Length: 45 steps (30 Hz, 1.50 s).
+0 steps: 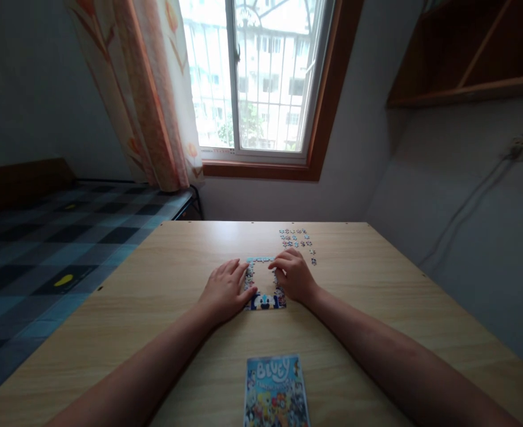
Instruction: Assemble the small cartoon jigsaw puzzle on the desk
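A partly assembled jigsaw puzzle (264, 301) lies on the table, its frame of joined pieces surrounding a bare wooden middle. My left hand (226, 290) rests flat along the puzzle's left side, fingers stretched and thumb reaching to its lower left part. Over the right side bends my right hand (295, 276), its fingers curled and the index fingertip near the upper right inner edge. Whatever may be between those fingertips is too small to make out. Several loose puzzle pieces (295, 238) lie in rough rows beyond the right hand.
Nearer to me lies a colourful Bluey puzzle box or picture card (276, 391) on the wooden table (163, 279). A bed with a checked cover (88, 225) stands at the left. Behind the table are a window (265, 77) and a curtain (150, 95); a wooden shelf (466, 92) hangs at right.
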Tool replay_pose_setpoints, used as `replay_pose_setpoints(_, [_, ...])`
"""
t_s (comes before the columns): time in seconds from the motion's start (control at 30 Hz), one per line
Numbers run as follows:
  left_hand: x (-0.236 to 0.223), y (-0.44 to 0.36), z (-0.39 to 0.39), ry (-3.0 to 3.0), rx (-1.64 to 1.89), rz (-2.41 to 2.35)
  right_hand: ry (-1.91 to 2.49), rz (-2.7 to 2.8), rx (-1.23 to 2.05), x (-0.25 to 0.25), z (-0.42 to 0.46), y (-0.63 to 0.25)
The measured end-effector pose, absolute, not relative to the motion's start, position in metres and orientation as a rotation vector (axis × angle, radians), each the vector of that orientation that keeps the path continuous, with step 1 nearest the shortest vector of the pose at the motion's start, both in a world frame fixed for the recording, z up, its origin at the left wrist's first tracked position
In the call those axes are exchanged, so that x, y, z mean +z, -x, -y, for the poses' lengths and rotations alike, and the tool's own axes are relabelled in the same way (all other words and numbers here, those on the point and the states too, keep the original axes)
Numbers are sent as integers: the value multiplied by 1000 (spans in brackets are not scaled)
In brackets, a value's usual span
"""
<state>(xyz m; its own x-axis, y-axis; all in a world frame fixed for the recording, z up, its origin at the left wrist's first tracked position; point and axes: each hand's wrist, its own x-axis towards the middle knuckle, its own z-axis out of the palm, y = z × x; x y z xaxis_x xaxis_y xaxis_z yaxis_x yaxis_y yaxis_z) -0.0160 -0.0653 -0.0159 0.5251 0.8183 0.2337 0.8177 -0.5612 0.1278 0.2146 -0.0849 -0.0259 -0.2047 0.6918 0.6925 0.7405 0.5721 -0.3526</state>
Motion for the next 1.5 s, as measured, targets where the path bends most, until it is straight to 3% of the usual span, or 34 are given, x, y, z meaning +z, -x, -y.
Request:
replay_pose_setpoints(0.37, [-14, 17, 64, -2744, 354, -1490, 1143, 1856, -131, -25, 85, -215])
replay_pose_setpoints(0.7, [-19, 20, 62, -2714, 416, -1486, 1609, 1546, -327, -14, 72, -281])
replay_pose_setpoints(0.9, [-20, 20, 62, -2712, 435, -1474, 1929, 1606, -160, -26, 61, -289])
replay_pose_setpoints(1.5, [-17, 19, 64, -2700, 409, -1487, 1896, 1777, 45, -29, 60, -282])
